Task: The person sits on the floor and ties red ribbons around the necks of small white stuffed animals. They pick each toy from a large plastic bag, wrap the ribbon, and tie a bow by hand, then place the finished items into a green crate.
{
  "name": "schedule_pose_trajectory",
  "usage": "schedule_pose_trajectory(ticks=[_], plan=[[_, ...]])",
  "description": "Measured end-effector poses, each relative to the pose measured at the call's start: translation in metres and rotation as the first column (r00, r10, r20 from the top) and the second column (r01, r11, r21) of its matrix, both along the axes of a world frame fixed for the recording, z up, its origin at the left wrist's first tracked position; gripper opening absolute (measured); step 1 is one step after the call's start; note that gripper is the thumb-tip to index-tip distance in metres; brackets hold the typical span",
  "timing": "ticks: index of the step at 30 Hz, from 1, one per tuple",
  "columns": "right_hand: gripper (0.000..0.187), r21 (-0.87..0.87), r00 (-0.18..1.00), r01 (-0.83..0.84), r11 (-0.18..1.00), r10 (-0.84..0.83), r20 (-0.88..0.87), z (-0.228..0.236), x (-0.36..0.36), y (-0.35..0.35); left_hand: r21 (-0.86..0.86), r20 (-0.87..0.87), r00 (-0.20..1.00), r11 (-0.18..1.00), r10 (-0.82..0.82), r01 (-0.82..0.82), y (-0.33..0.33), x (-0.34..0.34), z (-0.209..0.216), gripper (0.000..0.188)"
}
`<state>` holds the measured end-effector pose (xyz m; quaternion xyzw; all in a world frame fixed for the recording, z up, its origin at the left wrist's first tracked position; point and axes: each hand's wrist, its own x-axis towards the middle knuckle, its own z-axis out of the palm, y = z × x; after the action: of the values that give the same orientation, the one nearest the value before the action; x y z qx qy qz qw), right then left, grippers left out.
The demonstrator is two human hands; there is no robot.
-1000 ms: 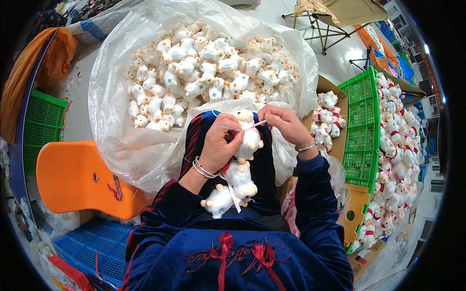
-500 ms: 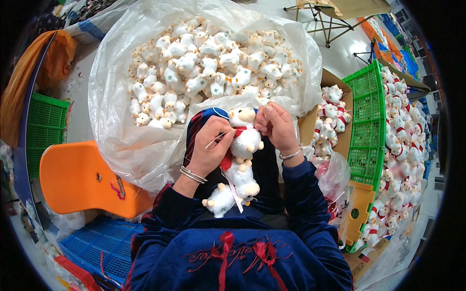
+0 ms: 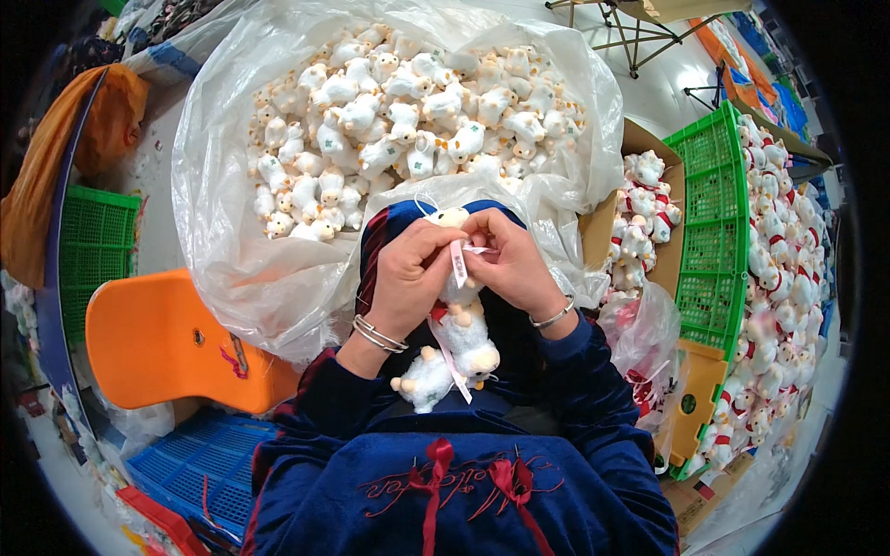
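Observation:
On my lap a small white plush animal lies mostly hidden behind my hands; its pale head shows above them. My left hand pinches a narrow pale ribbon that hangs in front of the toy's neck. Close beside it, my right hand is closed on the same ribbon, whose short end sticks out between the fingers. Below lie a second plush animal, with a pale ribbon trailing over it, and a third plush animal. The toy's red neck band is hidden now.
Ahead, a big clear plastic bag holds a heap of white plush toys. At right stand a cardboard box of toys with red bands, a green crate and a larger toy pile. An orange chair is at left.
My right hand has moved left and my left hand slightly right, so they meet before the toy's neck. The pale ribbon now shows between them and the red band is covered.

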<state>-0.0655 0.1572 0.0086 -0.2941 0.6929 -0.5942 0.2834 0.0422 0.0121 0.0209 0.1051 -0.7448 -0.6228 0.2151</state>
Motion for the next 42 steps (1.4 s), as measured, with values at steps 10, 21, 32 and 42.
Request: schedule_pose_trajectory(ticks=[10, 21, 32, 42], plan=[[0.011, -0.054, 0.975, 0.136, 0.989, -0.143, -0.17, -0.013, 0.019, 0.008, 0.03, 0.04, 0.984, 0.984, -0.175, 0.174, 0.015, 0.013, 0.0, 0.011], [0.019, 0.018, 0.972, 0.04, 0.999, -0.035, -0.233, 0.002, 0.017, 0.013, 0.175, 0.301, 0.942, 0.98, -0.145, 0.094, 0.013, 0.019, 0.004, 0.011], [0.02, 0.063, 0.992, -0.012, 0.998, 0.02, -0.123, 0.01, -0.007, 0.025, 0.275, 0.433, 0.893, 0.961, -0.122, -0.002, 0.004, 0.019, 0.019, 0.024], [0.023, 0.238, 0.976, -0.125, 0.963, 0.163, -0.147, 0.023, -0.013, 0.016, 0.331, 0.612, 0.769, 0.943, -0.185, -0.037, -0.023, 0.022, 0.027, 0.054]])
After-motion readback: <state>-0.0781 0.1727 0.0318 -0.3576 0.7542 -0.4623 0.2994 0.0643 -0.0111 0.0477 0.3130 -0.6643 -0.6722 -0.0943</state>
